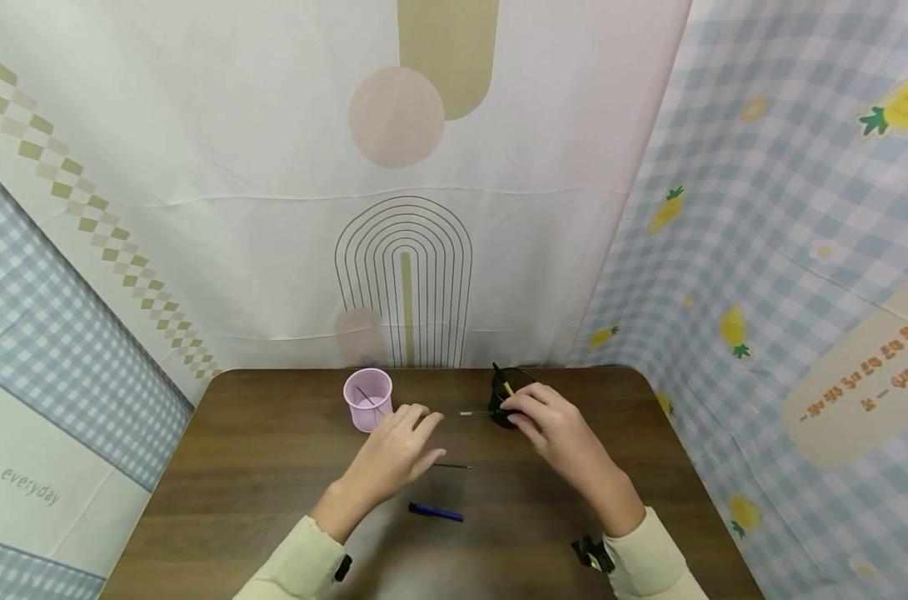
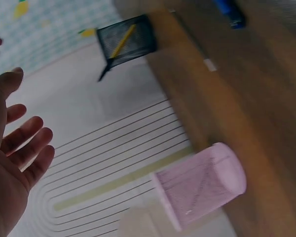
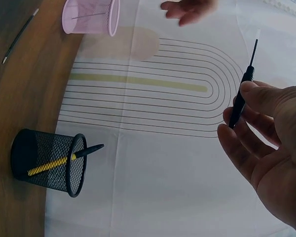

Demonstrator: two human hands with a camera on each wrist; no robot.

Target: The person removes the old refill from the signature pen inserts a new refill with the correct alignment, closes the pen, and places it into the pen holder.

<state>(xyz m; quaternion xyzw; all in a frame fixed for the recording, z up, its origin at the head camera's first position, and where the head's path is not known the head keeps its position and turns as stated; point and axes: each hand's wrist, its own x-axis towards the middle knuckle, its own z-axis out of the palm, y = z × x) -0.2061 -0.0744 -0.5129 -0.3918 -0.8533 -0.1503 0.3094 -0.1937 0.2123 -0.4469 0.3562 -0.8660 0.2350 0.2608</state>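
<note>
In the right wrist view my right hand (image 3: 281, 133) pinches a slim black pen barrel (image 3: 242, 96) between thumb and fingers. A thin dark rod with a clear end, like a refill, sticks out of it, pointing left in the head view. My left hand (image 1: 400, 450) is raised, fingers loosely spread and holding nothing, just right of the pink mesh cup (image 1: 360, 418). One thin dark rod leans inside that cup. Behind my right hand stands the black mesh cup (image 3: 54, 143), holding a yellow and black pen (image 3: 49, 167).
On the brown table (image 1: 259, 500) a thin refill-like rod (image 1: 454, 466) lies between my hands. Nearer to me is a blue pen barrel (image 1: 436, 512) with a dark end. Patterned cloth (image 1: 274, 250) hangs behind the table, and checked cloth (image 1: 724, 250) borders the right side.
</note>
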